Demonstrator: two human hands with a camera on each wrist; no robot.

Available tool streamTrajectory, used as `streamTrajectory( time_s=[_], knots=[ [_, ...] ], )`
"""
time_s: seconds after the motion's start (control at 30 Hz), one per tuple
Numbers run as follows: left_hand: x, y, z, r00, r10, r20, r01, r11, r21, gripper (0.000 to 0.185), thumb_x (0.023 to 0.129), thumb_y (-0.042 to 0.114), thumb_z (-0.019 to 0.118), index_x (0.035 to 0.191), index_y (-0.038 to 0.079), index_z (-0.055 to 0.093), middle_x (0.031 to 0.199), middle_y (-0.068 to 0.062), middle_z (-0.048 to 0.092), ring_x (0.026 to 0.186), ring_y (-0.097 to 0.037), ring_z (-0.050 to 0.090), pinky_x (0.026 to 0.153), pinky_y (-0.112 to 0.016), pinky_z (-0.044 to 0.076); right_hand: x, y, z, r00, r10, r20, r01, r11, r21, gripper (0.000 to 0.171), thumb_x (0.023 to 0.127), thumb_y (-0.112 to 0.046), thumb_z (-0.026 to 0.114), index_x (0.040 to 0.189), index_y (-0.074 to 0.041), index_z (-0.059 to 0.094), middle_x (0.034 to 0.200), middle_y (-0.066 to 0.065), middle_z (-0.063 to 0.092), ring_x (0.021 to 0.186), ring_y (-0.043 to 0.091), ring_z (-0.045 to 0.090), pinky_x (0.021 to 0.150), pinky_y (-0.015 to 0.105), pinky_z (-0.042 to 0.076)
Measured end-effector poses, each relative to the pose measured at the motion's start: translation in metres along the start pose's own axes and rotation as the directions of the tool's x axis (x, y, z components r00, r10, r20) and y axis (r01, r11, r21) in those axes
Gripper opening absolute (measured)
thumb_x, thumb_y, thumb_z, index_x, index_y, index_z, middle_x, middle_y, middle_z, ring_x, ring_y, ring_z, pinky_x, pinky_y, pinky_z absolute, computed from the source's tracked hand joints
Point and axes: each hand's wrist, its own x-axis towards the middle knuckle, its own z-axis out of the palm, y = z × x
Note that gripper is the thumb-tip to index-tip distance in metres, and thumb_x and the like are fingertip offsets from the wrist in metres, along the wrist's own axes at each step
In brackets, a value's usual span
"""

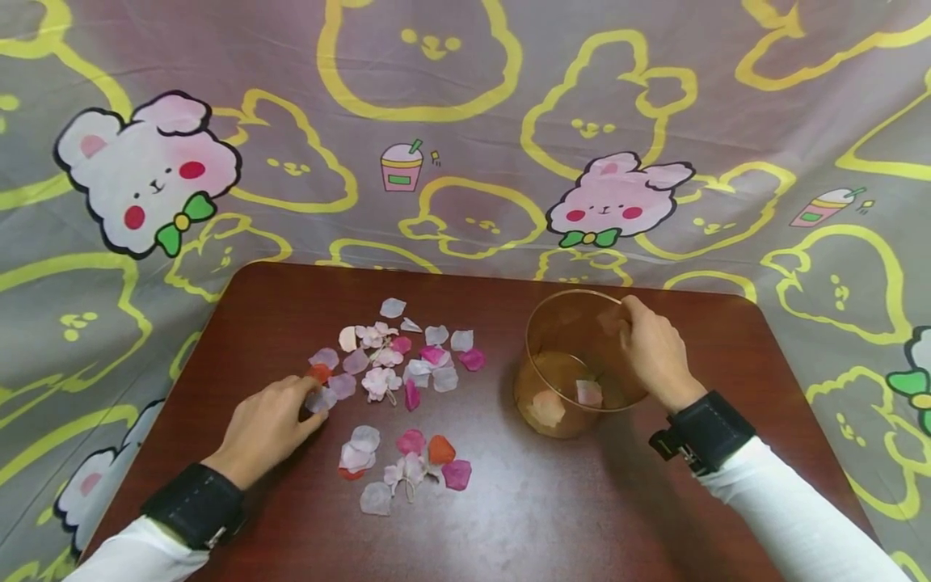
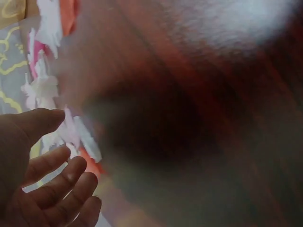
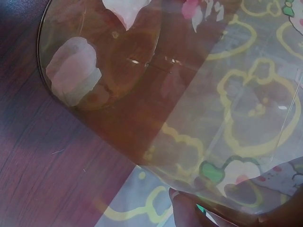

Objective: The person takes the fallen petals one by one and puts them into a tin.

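Observation:
My right hand grips the rim of a clear, amber-tinted round container, which tilts slightly on the right half of the table. Inside it lie a pale peach petal and a pinkish-white petal. My left hand is at the left edge of a spread of loose petals, beside a red petal and a pale lilac petal. In the left wrist view, the left thumb stands apart from the loosely bent fingers, with petals beyond and no petal visibly held.
White blossoms and magenta petals lie left of the container. A nearer cluster holds an orange petal and a grey-white petal. A patterned cloth hangs behind the brown table.

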Motion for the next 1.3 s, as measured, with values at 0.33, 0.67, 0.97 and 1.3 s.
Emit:
streamTrajectory(
  time_s=[0.33,0.67,0.97,1.3],
  knots=[
    [-0.005,-0.005,0.012,0.997,0.079,-0.011,-0.078,0.994,0.081,0.026,0.077,0.014,0.086,0.094,0.004,0.067,0.079,-0.01,0.064,0.068,-0.028,0.062,0.057,-0.047,0.05,0.0,0.001,0.001,1.0,0.003,-0.001,-0.003,1.0,0.0,0.009,0.098,-0.004,0.051,0.104,-0.005,0.058,0.073,0.013,0.058,0.059,0.027,0.051,0.048,0.034,0.033],
    [-0.004,0.0,0.017,0.991,0.12,-0.06,-0.111,0.985,0.131,0.013,0.082,0.006,0.079,0.08,0.005,0.066,0.067,-0.011,0.065,0.056,-0.029,0.061,0.051,-0.045,0.049,-0.001,0.001,0.001,1.0,-0.003,-0.001,0.003,1.0,0.002,0.009,0.098,-0.003,0.05,0.103,-0.005,0.057,0.07,0.011,0.053,0.057,0.026,0.048,0.048,0.034,0.031],
    [-0.007,-0.002,0.009,0.99,0.118,-0.081,-0.108,0.988,0.109,0.012,0.083,0.008,0.076,0.078,0.006,0.065,0.065,-0.007,0.062,0.054,-0.025,0.059,0.049,-0.043,0.045,0.0,0.001,0.003,1.0,-0.003,-0.003,0.003,1.0,0.005,0.009,0.098,-0.003,0.05,0.104,-0.005,0.058,0.073,0.012,0.056,0.059,0.026,0.049,0.048,0.034,0.033],
    [0.002,0.011,-0.009,0.973,0.149,-0.175,-0.138,0.988,0.073,0.011,0.086,0.008,0.074,0.081,0.007,0.063,0.066,-0.004,0.059,0.056,-0.02,0.056,0.051,-0.041,0.046,-0.002,0.0,0.002,1.0,0.002,0.0,-0.002,1.0,0.0,0.009,0.098,-0.004,0.05,0.102,-0.005,0.057,0.074,0.015,0.06,0.058,0.029,0.053,0.047,0.034,0.033]
  ],
)
